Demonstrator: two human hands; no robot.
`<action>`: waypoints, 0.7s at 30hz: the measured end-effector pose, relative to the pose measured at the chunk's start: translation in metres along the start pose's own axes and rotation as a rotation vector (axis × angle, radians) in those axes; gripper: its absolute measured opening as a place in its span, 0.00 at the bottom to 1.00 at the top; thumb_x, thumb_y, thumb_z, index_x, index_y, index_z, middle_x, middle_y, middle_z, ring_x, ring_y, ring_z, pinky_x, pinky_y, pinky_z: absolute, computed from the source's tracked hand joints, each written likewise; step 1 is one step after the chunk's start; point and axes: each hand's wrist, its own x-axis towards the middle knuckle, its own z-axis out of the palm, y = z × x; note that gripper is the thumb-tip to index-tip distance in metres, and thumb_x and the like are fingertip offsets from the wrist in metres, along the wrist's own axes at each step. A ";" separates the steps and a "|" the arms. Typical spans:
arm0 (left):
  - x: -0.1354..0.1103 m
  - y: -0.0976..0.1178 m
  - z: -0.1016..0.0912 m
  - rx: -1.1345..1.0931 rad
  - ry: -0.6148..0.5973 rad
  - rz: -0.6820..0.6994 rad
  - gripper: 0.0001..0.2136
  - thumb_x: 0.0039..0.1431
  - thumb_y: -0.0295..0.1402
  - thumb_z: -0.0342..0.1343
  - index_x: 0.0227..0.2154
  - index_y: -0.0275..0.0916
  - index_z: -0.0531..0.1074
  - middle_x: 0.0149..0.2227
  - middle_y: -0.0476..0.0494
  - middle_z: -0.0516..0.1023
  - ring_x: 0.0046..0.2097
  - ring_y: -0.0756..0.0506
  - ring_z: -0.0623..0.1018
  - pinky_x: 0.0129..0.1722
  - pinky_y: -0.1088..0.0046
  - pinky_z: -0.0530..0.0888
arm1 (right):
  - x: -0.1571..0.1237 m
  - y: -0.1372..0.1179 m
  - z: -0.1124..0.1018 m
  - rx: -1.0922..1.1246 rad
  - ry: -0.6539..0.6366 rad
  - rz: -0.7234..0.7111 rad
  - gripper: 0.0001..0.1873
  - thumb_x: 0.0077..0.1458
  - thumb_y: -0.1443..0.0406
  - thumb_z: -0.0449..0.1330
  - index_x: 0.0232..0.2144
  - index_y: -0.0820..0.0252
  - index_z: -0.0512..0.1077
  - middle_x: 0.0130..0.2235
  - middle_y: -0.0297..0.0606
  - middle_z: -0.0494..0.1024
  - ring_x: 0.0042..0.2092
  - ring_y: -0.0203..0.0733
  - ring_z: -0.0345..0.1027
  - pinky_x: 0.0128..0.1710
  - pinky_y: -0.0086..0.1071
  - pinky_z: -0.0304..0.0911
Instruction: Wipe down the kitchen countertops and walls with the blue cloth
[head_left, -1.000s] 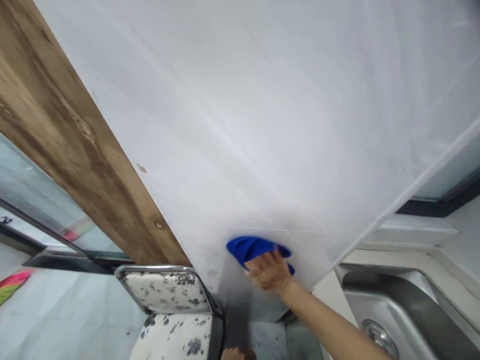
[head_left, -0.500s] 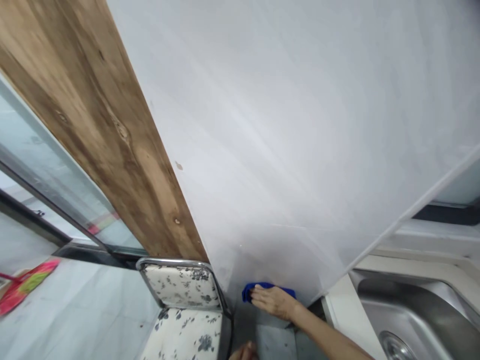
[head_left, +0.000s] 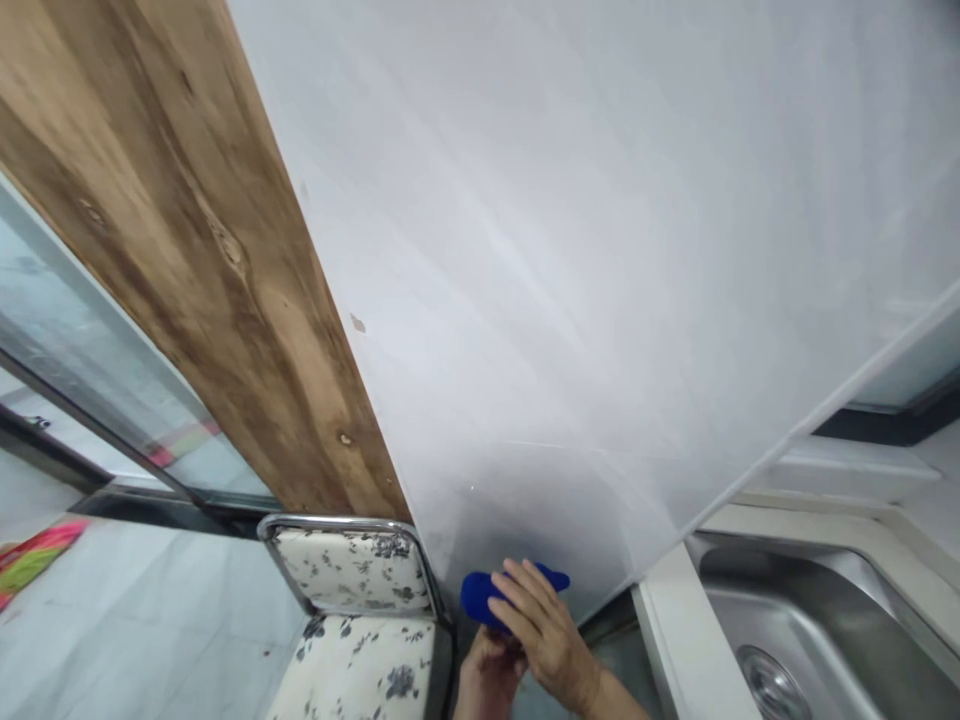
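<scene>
A deep blue cloth [head_left: 477, 598] is bunched between my two hands at the foot of the glossy white wall panel [head_left: 540, 300]. My right hand [head_left: 551, 640] lies across the cloth, its long fingers pressed over it and a corner sticking out past them. From below, my left hand [head_left: 491, 668] meets the cloth's lower edge with curled fingers; its fingertips are partly hidden behind the right hand. Whether the cloth still touches the panel, I cannot tell.
A folding chair [head_left: 349, 570] with floral padding stands just left of my hands. The steel sink [head_left: 825, 620] in a white counter [head_left: 694, 630] lies right. A wood-grain panel [head_left: 247, 270] and glass door [head_left: 97, 330] are left, with a pink-green mat [head_left: 41, 560] on the floor.
My left hand has risen from the bottom edge to the cloth. My right hand and the cloth have drawn slightly down and left, and the cloth is more bunched.
</scene>
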 end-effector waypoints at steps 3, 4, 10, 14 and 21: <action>-0.014 0.010 -0.012 0.113 0.022 0.120 0.41 0.31 0.62 0.67 0.50 0.45 0.79 0.64 0.36 0.70 0.70 0.27 0.63 0.71 0.45 0.60 | 0.003 -0.004 0.007 0.172 0.165 0.318 0.31 0.67 0.71 0.49 0.70 0.52 0.60 0.68 0.44 0.68 0.70 0.51 0.59 0.67 0.54 0.63; -0.020 0.015 -0.014 0.212 0.045 0.185 0.39 0.37 0.61 0.66 0.53 0.47 0.78 0.67 0.38 0.67 0.71 0.30 0.60 0.73 0.48 0.57 | 0.001 -0.005 0.012 0.270 0.189 0.444 0.31 0.67 0.70 0.49 0.69 0.52 0.61 0.68 0.44 0.68 0.69 0.49 0.61 0.66 0.50 0.64; -0.050 0.059 -0.013 0.821 0.130 0.278 0.25 0.58 0.57 0.56 0.46 0.44 0.79 0.63 0.34 0.68 0.67 0.32 0.66 0.70 0.46 0.61 | -0.023 -0.006 0.046 0.925 0.192 1.038 0.28 0.65 0.61 0.55 0.66 0.50 0.68 0.58 0.42 0.79 0.57 0.52 0.76 0.57 0.51 0.72; -0.042 0.059 -0.013 0.569 0.031 0.191 0.27 0.59 0.56 0.58 0.55 0.44 0.73 0.59 0.35 0.75 0.63 0.36 0.72 0.68 0.53 0.66 | -0.030 -0.007 0.049 0.992 0.152 1.085 0.28 0.65 0.61 0.52 0.66 0.52 0.68 0.58 0.44 0.79 0.58 0.53 0.75 0.58 0.53 0.70; -0.013 0.009 -0.007 -0.264 0.235 -0.079 0.24 0.53 0.45 0.65 0.52 0.41 0.76 0.64 0.40 0.72 0.72 0.38 0.62 0.72 0.60 0.61 | -0.038 -0.022 0.052 0.491 -0.294 0.631 0.33 0.66 0.66 0.55 0.72 0.52 0.57 0.72 0.42 0.59 0.73 0.49 0.50 0.70 0.50 0.55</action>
